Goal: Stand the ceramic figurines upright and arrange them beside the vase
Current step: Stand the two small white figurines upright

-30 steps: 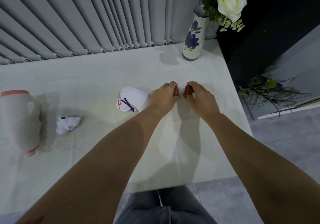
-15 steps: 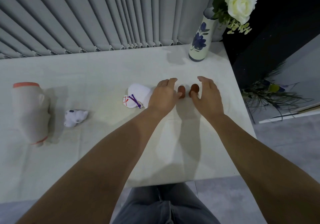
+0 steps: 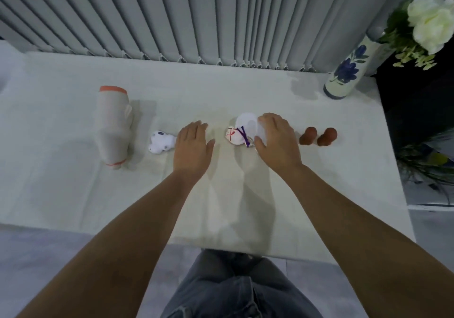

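Note:
Two small brown figurines (image 3: 308, 136) (image 3: 328, 137) stand side by side on the white table (image 3: 73, 195), free of both hands. A white figurine with a purple ribbon (image 3: 239, 133) lies on its side; my right hand (image 3: 275, 141) covers its right part, fingers spread, thumb by the ribbon. My left hand (image 3: 192, 146) hovers open and flat between that figurine and a small white blue-spotted figurine (image 3: 161, 142), which also lies down. A large beige figurine with orange trim (image 3: 114, 126) lies at the left. The blue-flowered vase (image 3: 344, 77) stands at the back right.
White roses (image 3: 432, 23) lean out of the vase over the table's right edge. Grey vertical blinds (image 3: 196, 15) hang along the back edge. A green plant (image 3: 427, 160) sits on the floor to the right. My legs are under the near edge.
Both hands let go of the two brown figurines and moved left. The right hand now rests on the ribboned figurine; the left nears the small spotted one. The view swung left.

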Motion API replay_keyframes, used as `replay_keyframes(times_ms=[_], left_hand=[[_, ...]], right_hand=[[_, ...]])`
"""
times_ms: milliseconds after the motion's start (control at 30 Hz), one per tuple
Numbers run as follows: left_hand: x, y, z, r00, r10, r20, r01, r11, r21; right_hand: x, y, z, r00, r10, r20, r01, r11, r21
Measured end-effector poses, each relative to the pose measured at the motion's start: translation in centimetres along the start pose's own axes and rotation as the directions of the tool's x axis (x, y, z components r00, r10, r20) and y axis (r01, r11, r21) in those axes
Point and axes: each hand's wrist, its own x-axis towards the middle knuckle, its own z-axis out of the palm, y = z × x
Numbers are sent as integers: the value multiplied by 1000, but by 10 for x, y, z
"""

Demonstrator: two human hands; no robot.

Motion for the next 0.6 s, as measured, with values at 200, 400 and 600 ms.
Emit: replay_keyframes(times_ms=[200, 400, 600], left_hand=[[-18, -53, -10, 979, -188, 76, 175, 972, 159], [-19, -84, -10, 950, -242, 199, 203, 959, 196], [-5, -103, -9, 937, -226, 265, 185, 968, 169]], right_hand=[[5, -16, 29, 989, -41, 139, 68, 979, -191], [15, -11, 43, 967, 86, 240, -15, 960, -281], [30, -2, 49, 969, 172, 179, -124, 960, -251]])
